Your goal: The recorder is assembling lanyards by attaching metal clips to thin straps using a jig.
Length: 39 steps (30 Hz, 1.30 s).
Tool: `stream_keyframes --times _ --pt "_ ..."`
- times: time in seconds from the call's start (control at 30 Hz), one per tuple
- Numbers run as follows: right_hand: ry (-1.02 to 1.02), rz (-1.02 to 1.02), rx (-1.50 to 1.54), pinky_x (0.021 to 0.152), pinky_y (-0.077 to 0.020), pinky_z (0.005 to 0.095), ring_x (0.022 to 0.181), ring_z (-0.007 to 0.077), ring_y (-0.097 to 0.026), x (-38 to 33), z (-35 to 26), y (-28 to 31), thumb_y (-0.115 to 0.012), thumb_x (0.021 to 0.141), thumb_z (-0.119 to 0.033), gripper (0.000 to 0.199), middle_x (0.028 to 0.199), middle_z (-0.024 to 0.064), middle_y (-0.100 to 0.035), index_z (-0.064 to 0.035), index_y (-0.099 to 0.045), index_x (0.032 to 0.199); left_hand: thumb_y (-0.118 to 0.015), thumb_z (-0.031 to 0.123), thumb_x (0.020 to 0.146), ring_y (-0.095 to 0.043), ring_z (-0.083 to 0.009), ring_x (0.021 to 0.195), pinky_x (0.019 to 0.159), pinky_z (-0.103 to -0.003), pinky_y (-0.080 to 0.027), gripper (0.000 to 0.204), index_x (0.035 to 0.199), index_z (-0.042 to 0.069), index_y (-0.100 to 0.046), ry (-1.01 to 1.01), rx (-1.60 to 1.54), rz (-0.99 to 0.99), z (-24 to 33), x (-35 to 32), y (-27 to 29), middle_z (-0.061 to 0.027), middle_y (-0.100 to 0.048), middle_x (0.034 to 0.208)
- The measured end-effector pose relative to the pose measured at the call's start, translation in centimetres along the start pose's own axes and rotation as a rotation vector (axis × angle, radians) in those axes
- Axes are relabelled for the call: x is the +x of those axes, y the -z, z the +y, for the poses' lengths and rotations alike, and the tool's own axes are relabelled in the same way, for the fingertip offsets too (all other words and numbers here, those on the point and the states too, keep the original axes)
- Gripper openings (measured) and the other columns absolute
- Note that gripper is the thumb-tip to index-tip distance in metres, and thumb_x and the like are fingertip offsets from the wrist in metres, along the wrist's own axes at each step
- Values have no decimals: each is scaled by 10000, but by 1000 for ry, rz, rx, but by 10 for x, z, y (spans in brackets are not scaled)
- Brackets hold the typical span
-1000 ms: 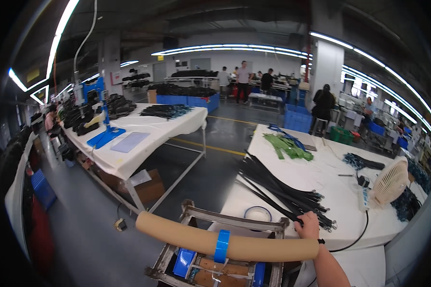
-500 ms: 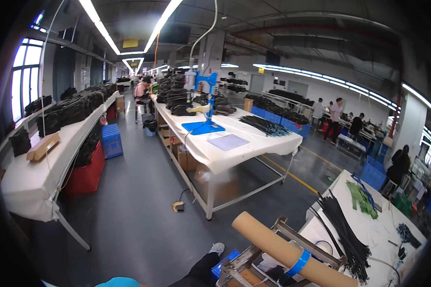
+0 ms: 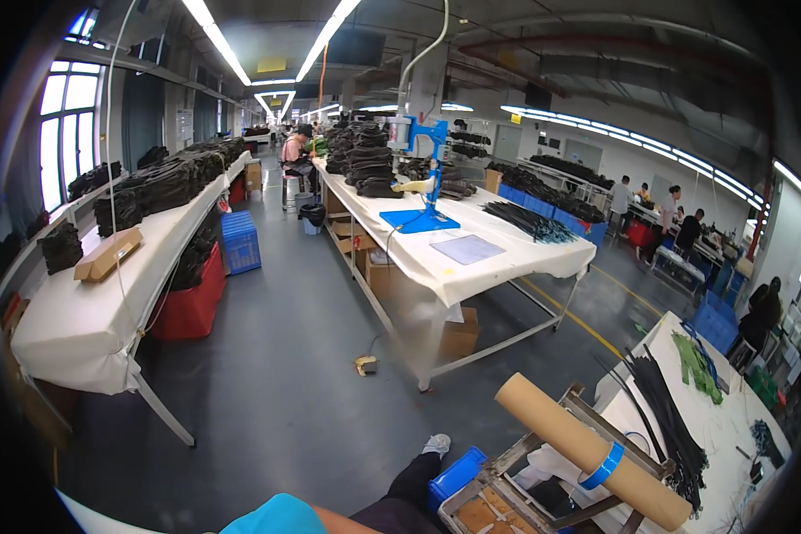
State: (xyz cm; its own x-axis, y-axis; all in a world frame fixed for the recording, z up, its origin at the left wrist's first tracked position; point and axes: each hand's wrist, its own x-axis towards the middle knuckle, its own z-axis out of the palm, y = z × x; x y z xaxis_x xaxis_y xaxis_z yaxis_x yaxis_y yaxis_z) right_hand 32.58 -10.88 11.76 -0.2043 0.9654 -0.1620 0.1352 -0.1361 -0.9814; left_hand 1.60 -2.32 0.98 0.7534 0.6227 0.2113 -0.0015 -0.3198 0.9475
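Note:
Neither of my hands shows in the head view. Only a teal sleeve (image 3: 276, 518) and a strip of bare arm lie along the bottom edge. Beside them are my dark trouser leg and white shoe (image 3: 436, 442). Closest to me at the lower right, a long cardboard tube (image 3: 587, 449) with a blue band lies across a metal rack (image 3: 516, 494). Behind it stands a white table (image 3: 730, 427) carrying a bundle of black strips (image 3: 667, 423) and some green strips (image 3: 696, 367).
A long white table (image 3: 472, 267) in the middle holds a blue machine (image 3: 429, 178) and stacks of dark goods. The left table (image 3: 89, 320) carries a cardboard box (image 3: 107, 254), with red bins (image 3: 191, 298) and a blue crate (image 3: 240, 240) beside it. People work far off.
The view has swung left, from the right-hand table to the aisle and long tables. My right hand, which rested by the black strips a second ago, is out of view.

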Motion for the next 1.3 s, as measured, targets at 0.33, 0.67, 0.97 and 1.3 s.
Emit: stream_keyframes --times 0.33,0.67,0.97,1.3 --pt "-24 -343 -175 664 -453 235 733 107 -563 30 18 -116 -696 835 -92 285 803 36 -594 -22 -548 1068 -759 386 769 -599 -204 629 562 -342 -451 389 800 12 -655 -63 134 -168 2 -19 -32 -133 -641 703" --pt "206 72 11 824 -417 283 907 189 -512 38 59 -142 -588 863 -12 51 981 87 -522 -1 -539 866 -677 359 807 -621 -312 683 614 -391 -472 360 720 11 -666 13 231 -41 12 -19 -21 -164 -638 738" --pt "-197 -71 332 786 -548 277 888 178 -657 44 101 -119 -518 941 -16 124 1032 139 -637 43 -514 1049 -716 186 835 -649 -125 689 615 -243 -519 310 1057 37 -561 293 0 32 1 -4 -2 -54 -637 775" --pt "269 157 -355 532 -524 256 618 161 -655 51 98 -124 -779 739 -74 340 766 96 -664 -8 -595 1018 -613 136 921 -560 -40 604 521 -174 -435 130 867 32 -555 527 -488 16 -10 -4 0 -14 -596 771"
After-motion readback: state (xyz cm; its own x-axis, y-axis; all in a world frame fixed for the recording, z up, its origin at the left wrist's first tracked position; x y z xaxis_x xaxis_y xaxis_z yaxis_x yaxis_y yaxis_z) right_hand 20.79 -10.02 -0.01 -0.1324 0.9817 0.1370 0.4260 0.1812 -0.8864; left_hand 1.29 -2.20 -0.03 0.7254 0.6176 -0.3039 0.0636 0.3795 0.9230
